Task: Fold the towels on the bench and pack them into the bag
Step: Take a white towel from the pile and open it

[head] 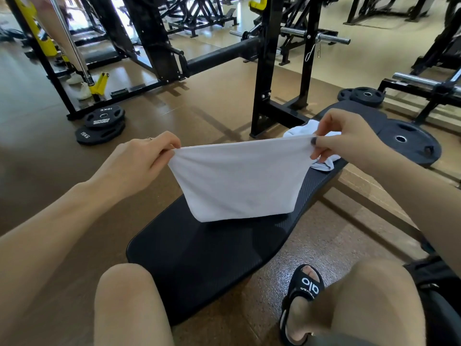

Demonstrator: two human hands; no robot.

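A white towel [239,178] hangs stretched between my two hands above the black bench [199,255]; its lower edge just reaches the bench pad. My left hand [142,158] pinches the towel's upper left corner. My right hand [349,136] pinches the upper right corner. Behind the held towel, a second white towel [321,163] lies crumpled on the far part of the bench, partly hidden by my right hand. A dark object [434,278] at the right edge, by my right knee, may be the bag; I cannot tell.
I sit astride the bench, knees at the bottom, a black sandal [303,293] on the floor to the right. Black rack uprights [267,71] stand past the bench. Weight plates [102,126] lie on the floor at left, and another plate [409,143] at right.
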